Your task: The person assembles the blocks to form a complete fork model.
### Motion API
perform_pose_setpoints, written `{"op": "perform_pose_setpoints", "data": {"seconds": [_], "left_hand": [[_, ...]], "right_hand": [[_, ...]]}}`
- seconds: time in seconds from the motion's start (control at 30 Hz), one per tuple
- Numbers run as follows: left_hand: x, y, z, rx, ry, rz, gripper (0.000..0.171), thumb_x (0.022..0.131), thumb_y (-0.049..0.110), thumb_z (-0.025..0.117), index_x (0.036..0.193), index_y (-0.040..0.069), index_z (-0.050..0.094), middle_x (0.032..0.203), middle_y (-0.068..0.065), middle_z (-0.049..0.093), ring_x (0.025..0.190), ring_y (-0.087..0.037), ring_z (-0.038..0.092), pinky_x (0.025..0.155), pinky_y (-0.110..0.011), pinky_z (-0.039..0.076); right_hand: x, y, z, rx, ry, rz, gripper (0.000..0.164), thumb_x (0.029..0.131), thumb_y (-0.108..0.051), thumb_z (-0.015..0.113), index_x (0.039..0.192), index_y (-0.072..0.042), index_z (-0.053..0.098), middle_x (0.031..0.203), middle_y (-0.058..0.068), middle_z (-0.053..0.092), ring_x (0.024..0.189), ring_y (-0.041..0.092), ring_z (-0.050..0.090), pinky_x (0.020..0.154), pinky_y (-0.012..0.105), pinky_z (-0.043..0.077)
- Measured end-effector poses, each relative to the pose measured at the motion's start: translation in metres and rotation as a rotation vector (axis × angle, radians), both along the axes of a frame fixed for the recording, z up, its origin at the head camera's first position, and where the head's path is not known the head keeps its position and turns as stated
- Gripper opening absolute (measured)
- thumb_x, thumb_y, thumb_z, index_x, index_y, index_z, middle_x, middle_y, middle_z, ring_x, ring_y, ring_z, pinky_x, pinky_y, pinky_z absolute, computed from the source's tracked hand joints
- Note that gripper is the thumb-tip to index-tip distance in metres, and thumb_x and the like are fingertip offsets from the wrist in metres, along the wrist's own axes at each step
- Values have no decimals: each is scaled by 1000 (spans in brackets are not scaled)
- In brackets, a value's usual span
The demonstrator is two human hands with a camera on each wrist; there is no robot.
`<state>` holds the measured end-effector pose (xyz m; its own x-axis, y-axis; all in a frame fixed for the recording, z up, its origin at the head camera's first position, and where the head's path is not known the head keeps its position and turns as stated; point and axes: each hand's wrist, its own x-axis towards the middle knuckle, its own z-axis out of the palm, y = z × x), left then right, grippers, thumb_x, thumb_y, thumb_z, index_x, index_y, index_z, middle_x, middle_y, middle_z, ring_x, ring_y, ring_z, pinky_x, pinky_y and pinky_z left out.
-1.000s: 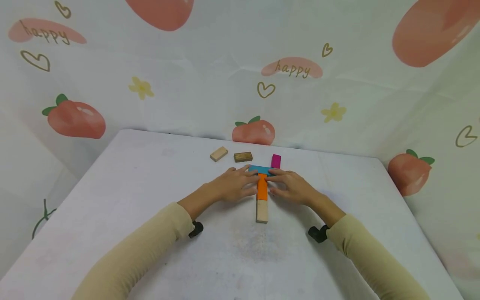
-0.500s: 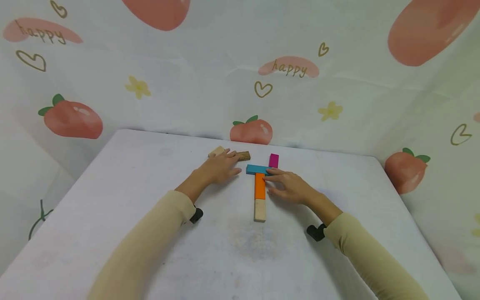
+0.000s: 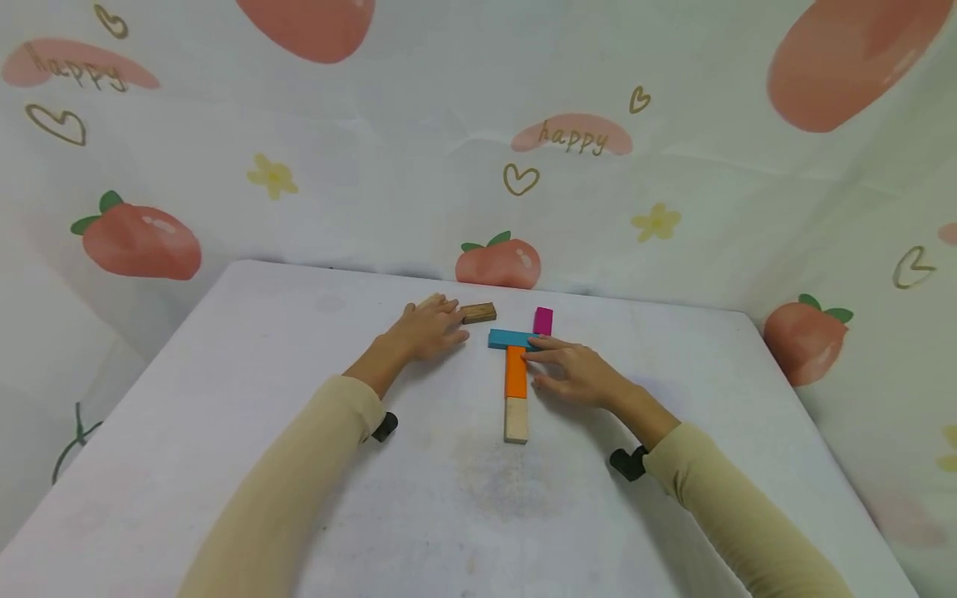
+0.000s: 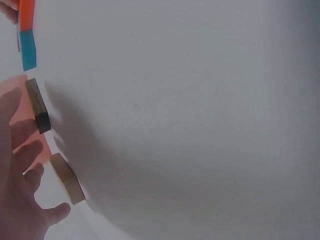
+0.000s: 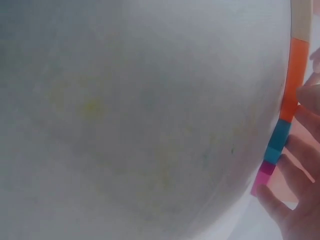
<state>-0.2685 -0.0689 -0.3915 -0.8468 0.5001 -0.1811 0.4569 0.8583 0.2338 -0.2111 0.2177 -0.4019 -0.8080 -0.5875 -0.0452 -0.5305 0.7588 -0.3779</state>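
Note:
My left hand (image 3: 424,330) reaches over a plain wooden block (image 4: 67,179) at the back of the table, hiding most of it in the head view. Its thumb and fingers are spread about that block in the left wrist view. To its right lies a dark brown wooden block (image 3: 478,313). My right hand (image 3: 574,372) rests with loosely bent fingers at the right end of a blue block (image 3: 507,339), beside an orange block (image 3: 516,372). The orange one stretches from the blue one towards me, followed by another plain block (image 3: 516,420). Behind the blue one sits a magenta block (image 3: 543,321).
The white table (image 3: 404,515) bears all the blocks. A printed cloth backdrop (image 3: 419,166) hangs right behind its far edge. Black wrist devices (image 3: 626,463) sit below both sleeves.
My left hand has left the blue and orange blocks and moved back and left to the plain wooden block. My right hand has stayed by the row of blocks.

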Motion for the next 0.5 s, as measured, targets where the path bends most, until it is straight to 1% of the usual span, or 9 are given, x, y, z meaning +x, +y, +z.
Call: {"op": "perform_pose_setpoints", "data": {"seconds": [0.23,0.5], "left_hand": [[2,3,-3,45,11,-58,58,105,44,44,153,12,40,159,-9,35,151,-31,19,113,-67,18],[6,8,-6,47,12,-62,59,104,45,45,153,14,40,158,-8,38,151,-30,20,114,-64,20]], "right_hand": [[1,0,0,-4,17,1,46,93,-27,68,136,-11,63,150,11,49,139,35,43,107,56,39],[0,0,-2,-5,16,8,46,93,-27,68,136,-11,63,150,11,48,139,35,43,107,56,38]]}}
